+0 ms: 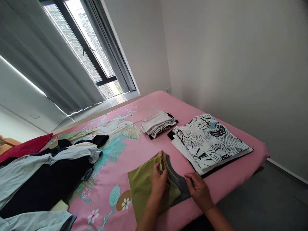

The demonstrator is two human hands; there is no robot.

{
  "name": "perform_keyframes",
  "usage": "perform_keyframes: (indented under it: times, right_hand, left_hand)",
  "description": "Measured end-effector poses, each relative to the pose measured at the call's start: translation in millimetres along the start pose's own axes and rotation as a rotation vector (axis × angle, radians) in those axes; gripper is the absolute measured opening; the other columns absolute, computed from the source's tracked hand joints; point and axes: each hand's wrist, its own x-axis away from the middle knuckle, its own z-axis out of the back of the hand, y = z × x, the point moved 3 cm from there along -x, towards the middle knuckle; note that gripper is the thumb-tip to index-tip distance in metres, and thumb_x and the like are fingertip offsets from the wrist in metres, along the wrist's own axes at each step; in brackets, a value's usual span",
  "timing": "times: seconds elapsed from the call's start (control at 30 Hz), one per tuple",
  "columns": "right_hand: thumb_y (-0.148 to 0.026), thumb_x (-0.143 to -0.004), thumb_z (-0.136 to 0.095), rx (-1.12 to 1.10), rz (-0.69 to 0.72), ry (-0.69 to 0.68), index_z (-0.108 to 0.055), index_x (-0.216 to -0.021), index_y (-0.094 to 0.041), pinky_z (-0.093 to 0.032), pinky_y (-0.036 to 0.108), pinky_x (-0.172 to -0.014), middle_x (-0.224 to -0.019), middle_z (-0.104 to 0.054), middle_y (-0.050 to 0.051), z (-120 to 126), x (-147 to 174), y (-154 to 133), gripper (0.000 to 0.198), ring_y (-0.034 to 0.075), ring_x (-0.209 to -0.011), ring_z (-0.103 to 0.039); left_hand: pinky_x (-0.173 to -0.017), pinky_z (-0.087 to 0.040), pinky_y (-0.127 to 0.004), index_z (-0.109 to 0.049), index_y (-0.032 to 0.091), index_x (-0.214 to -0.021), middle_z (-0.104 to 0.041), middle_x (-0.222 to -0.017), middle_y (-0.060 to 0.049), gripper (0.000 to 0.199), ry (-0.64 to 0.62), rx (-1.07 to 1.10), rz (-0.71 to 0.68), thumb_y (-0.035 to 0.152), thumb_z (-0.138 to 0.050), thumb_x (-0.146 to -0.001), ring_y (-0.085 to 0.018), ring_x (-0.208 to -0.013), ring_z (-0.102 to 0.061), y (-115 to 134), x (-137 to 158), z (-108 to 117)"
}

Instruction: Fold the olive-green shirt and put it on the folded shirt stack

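Both forearms reached in from the near edge of the bed [235, 179]. Left hand [158, 183] lay flat on the folded olive-green shirt [144, 186], fingers spread, gripping nothing. Right hand [198, 189] pinched its grey hem [179, 184]. Folding seemed nearly complete; smoothing likely came next. A comic-print shirt [211, 141] stack lay beyond, unfolded clothes [48, 173] left.
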Motion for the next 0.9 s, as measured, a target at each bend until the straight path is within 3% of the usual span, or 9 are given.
perform_keyframes:
  times: [0.07, 0.13, 0.23, 0.33, 0.43, 0.53, 0.67, 0.8, 0.9]
  right_hand:
    - [-0.02, -0.088, -0.044, 0.007, -0.001, 0.001, -0.056, -0.096, -0.022, -0.049, 0.035, -0.079, -0.088, -0.06, 0.005, 0, 0, 0, 0.015, 0.019, -0.088, -0.057]
    - [-0.02, -0.088, -0.044, 0.009, -0.003, 0.009, -0.057, -0.096, -0.022, -0.05, 0.036, -0.079, -0.089, -0.061, 0.006, 0, 0, 0, 0.015, 0.02, -0.088, -0.058]
    - [-0.02, -0.088, -0.045, 0.001, 0.0, 0.012, -0.057, -0.096, -0.022, -0.05, 0.035, -0.079, -0.088, -0.061, 0.005, 0, 1, 1, 0.015, 0.019, -0.088, -0.058]
    - [-0.02, -0.088, -0.045, 0.0, -0.006, 0.008, -0.057, -0.096, -0.022, -0.049, 0.035, -0.08, -0.089, -0.061, 0.005, 1, 1, 1, 0.015, 0.019, -0.089, -0.058]
    - [-0.02, -0.088, -0.045, 0.013, -0.014, 0.01, -0.057, -0.095, -0.022, -0.049, 0.035, -0.08, -0.089, -0.061, 0.005, 2, -1, -1, 0.014, 0.019, -0.089, -0.057]
    - [-0.021, -0.088, -0.044, 0.011, -0.018, -0.003, -0.057, -0.095, -0.022, -0.048, 0.035, -0.081, -0.089, -0.061, 0.006, 1, 0, -2, 0.015, 0.019, -0.089, -0.057]
    - [-0.025, -0.088, -0.045, -0.03, -0.061, -0.008, -0.058, -0.094, -0.021, -0.047, 0.036, -0.082, -0.09, -0.061, 0.007, 1, 3, 0, 0.015, 0.02, -0.09, -0.056]
    - [-0.036, -0.087, -0.045, -0.148, -0.302, -0.011, -0.059, -0.097, -0.02, -0.047, 0.033, -0.08, -0.096, -0.063, 0.008, -3, -11, -2, 0.024, 0.02, -0.089, -0.057]
    - [-0.042, -0.086, -0.043, -0.182, -0.422, -0.149, -0.06, -0.096, -0.018, -0.045, 0.029, -0.07, -0.087, -0.064, 0.006, -14, -43, -17, 0.031, 0.018, -0.074, -0.056]
  left_hand:
    - [-0.035, -0.038, -0.023, -0.029, 0.018, -0.134, -0.049, -0.055, 0.008, 0.057, -0.038, 0.022, -0.026, 0.035, -0.048, -0.082, -0.011, -0.032, -0.047, -6, 0, -2]
    - [-0.043, -0.043, -0.025, -0.035, 0.018, -0.13, -0.052, -0.06, 0.006, 0.053, 0.01, -0.039, -0.153, 0.039, -0.048, -0.083, -0.012, -0.042, -0.053, -10, 4, 6]
    - [-0.072, -0.051, -0.03, -0.053, 0.018, -0.114, -0.063, -0.077, -0.003, 0.034, 0.161, -0.263, -0.405, 0.036, -0.044, -0.086, -0.017, -0.075, -0.063, -14, 15, 23]
    - [-0.097, -0.043, -0.037, -0.058, 0.017, -0.11, -0.062, -0.113, -0.01, 0.033, 0.126, -0.501, -0.567, 0.029, -0.035, -0.09, -0.02, -0.11, -0.055, -20, 20, 29]
    - [-0.11, -0.027, -0.047, -0.047, 0.015, -0.129, -0.045, -0.139, -0.01, 0.045, 0.009, -0.759, -0.643, 0.033, -0.036, -0.09, -0.025, -0.133, -0.034, -29, 20, 19]
    - [-0.112, -0.017, -0.054, -0.03, 0.021, -0.141, -0.027, -0.15, -0.007, 0.058, 0.001, -0.927, -0.67, 0.042, -0.04, -0.088, -0.029, -0.139, -0.018, -36, 20, 10]
    - [-0.112, -0.016, -0.055, -0.025, 0.029, -0.142, -0.022, -0.152, -0.003, 0.059, 0.033, -0.97, -0.7, 0.048, -0.038, -0.087, -0.029, -0.139, -0.015, -39, 24, 7]
    - [-0.112, -0.016, -0.056, -0.024, 0.03, -0.142, -0.021, -0.152, -0.003, 0.061, 0.039, -0.949, -0.708, 0.05, -0.039, -0.086, -0.029, -0.139, -0.015, -41, 25, 9]
    - [-0.112, -0.015, -0.057, -0.021, 0.03, -0.143, -0.019, -0.152, -0.004, 0.062, 0.055, -0.931, -0.73, 0.049, -0.039, -0.087, -0.03, -0.139, -0.014, -44, 25, 9]
